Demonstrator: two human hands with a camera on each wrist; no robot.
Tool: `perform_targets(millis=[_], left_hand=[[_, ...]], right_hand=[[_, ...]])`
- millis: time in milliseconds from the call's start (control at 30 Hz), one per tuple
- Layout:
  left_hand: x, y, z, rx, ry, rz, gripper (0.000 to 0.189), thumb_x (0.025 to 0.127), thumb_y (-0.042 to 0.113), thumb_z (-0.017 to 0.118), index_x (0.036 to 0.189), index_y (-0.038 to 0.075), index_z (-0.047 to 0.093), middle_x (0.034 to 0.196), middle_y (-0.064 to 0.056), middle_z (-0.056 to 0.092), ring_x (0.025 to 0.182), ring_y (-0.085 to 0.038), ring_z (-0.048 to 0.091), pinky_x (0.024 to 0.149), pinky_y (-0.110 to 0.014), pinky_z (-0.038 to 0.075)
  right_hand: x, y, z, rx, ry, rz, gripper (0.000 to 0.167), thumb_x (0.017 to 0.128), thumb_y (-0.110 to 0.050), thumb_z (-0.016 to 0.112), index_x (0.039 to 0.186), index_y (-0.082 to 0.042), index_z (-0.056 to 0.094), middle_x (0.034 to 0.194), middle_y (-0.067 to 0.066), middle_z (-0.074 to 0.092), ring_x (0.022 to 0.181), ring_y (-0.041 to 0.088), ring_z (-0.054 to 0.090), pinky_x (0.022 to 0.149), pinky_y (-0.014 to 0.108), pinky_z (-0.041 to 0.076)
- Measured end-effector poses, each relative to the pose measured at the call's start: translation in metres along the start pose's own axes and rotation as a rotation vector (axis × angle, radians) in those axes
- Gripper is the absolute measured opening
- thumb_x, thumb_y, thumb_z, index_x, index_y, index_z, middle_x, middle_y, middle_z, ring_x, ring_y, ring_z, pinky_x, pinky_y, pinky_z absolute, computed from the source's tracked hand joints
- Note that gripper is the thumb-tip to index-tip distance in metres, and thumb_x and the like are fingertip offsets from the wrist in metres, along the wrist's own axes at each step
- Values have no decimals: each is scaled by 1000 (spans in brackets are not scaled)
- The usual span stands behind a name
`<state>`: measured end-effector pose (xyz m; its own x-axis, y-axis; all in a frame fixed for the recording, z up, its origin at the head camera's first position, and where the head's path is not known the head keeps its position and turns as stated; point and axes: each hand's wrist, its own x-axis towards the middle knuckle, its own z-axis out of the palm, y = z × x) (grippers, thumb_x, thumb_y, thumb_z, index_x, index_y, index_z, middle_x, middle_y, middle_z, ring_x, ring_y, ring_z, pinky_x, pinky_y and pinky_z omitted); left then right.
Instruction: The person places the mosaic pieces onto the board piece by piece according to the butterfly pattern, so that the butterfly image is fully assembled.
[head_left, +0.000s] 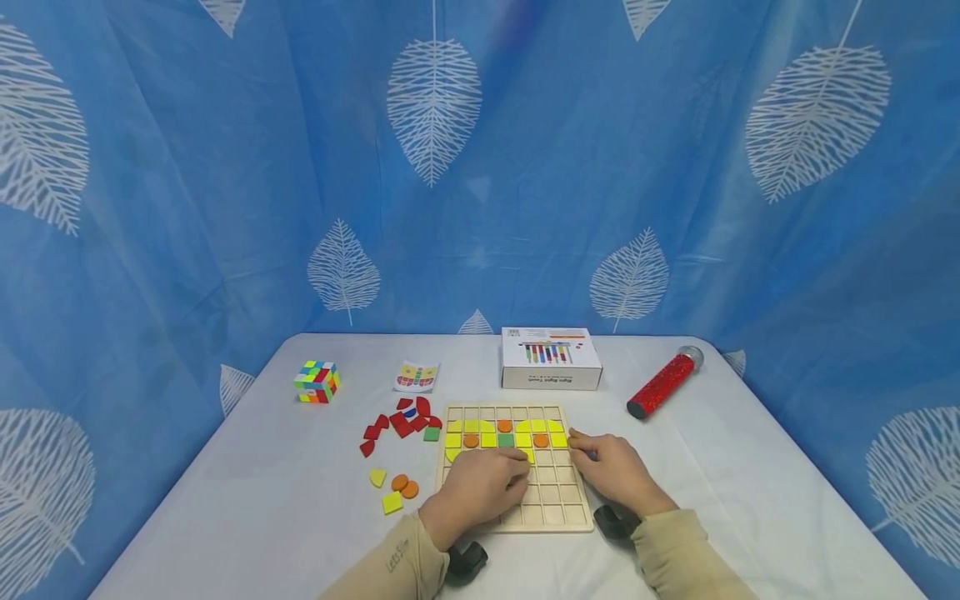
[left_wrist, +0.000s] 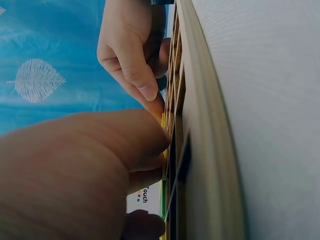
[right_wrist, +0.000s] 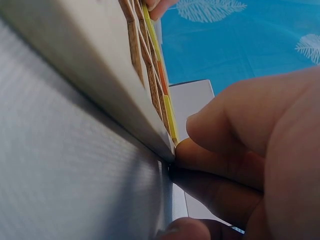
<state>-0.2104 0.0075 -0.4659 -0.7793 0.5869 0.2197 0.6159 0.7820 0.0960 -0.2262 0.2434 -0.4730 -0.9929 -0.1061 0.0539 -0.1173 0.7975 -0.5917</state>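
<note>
A wooden grid board (head_left: 551, 514) lies on the white table with yellow tiles, orange discs (head_left: 505, 426) and a green square (head_left: 506, 439) in its far rows. Across the board reaches my left hand (head_left: 487, 483), its thumb and fingertips pinching a small yellow tile (head_left: 531, 455) low over the cells. Those fingers partly hide that tile. At the board's right edge is my right hand (head_left: 615, 468), its bent fingertips touching the wooden rim beside a yellow square (head_left: 558, 440). In the right wrist view the thumb (right_wrist: 200, 125) stands apart from the rim.
Left of the board lie several red pieces (head_left: 401, 424), a green square (head_left: 432, 434), orange discs (head_left: 409, 489) and a yellow square (head_left: 392, 502). Farther back are a puzzle cube (head_left: 317, 382), a pattern card (head_left: 416, 377), a white box (head_left: 551, 377) and a red microphone (head_left: 662, 387).
</note>
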Motion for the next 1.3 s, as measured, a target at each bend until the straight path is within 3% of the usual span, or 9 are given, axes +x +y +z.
perform_targets(millis=[100, 333, 467, 567, 667, 900, 1033, 1133, 1300], left_hand=[[-1, -1, 1, -7, 26, 14, 19, 96, 31, 70, 112, 26, 80, 121, 13, 74, 110, -8, 71, 82, -26, 59], [-5, 0, -2, -26, 97, 13, 31, 98, 31, 68, 128, 25, 74, 127, 12, 72, 117, -6, 69, 78, -22, 58], [-10, -2, -9, -40, 154, -2, 31, 96, 31, 70, 126, 25, 76, 125, 13, 73, 113, -5, 70, 66, -16, 54], [-18, -9, -19, -58, 193, -15, 28, 95, 31, 72, 122, 24, 78, 122, 12, 75, 110, -6, 72, 65, -17, 53], [-28, -25, -30, -54, 177, -57, 27, 94, 31, 75, 119, 23, 79, 119, 9, 76, 107, -10, 73, 71, -23, 57], [-68, -81, -46, -16, 86, -245, 29, 88, 35, 81, 114, 24, 80, 111, 6, 77, 97, -13, 73, 74, -30, 59], [-93, -110, -58, -84, 85, -428, 21, 87, 31, 82, 106, 22, 81, 97, 6, 74, 78, -11, 64, 67, -29, 54], [-105, -130, -65, -154, 108, -540, 16, 89, 27, 81, 103, 20, 81, 95, 5, 72, 74, -11, 59, 64, -29, 52], [-113, -150, -70, -224, 46, -603, 19, 88, 26, 82, 106, 20, 79, 99, 3, 73, 80, -14, 60, 70, -34, 55]], right_hand=[[0, 1, 2, 6, 3, -2, 33, 98, -18, 66, 128, -4, 72, 141, 10, 64, 135, 37, 56, 110, 53, 43], [1, 4, 7, 6, 13, -6, 35, 97, -19, 67, 128, -4, 72, 141, 9, 64, 135, 36, 57, 110, 53, 43], [1, 4, 8, 5, 13, -12, 33, 97, -18, 67, 127, -5, 72, 141, 9, 65, 134, 36, 57, 110, 53, 43], [1, 2, 9, 11, 11, -4, 33, 97, -18, 68, 127, -5, 73, 141, 8, 65, 135, 36, 57, 110, 53, 43], [2, 0, 11, 22, 2, 8, 35, 97, -19, 67, 128, -6, 72, 142, 8, 64, 136, 36, 56, 111, 54, 43], [1, -1, 10, -7, -30, 17, 37, 97, -22, 67, 131, -7, 71, 144, 7, 62, 138, 38, 54, 112, 57, 41], [1, -1, 4, -23, -29, 8, 37, 98, -22, 66, 132, -7, 70, 145, 8, 62, 138, 40, 53, 112, 58, 41], [1, -1, 1, -18, -18, 7, 38, 98, -21, 65, 132, -6, 69, 145, 9, 62, 137, 40, 53, 111, 58, 41], [2, 0, -1, -11, -13, 3, 38, 98, -21, 65, 133, -6, 69, 145, 9, 61, 138, 40, 53, 111, 58, 41]])
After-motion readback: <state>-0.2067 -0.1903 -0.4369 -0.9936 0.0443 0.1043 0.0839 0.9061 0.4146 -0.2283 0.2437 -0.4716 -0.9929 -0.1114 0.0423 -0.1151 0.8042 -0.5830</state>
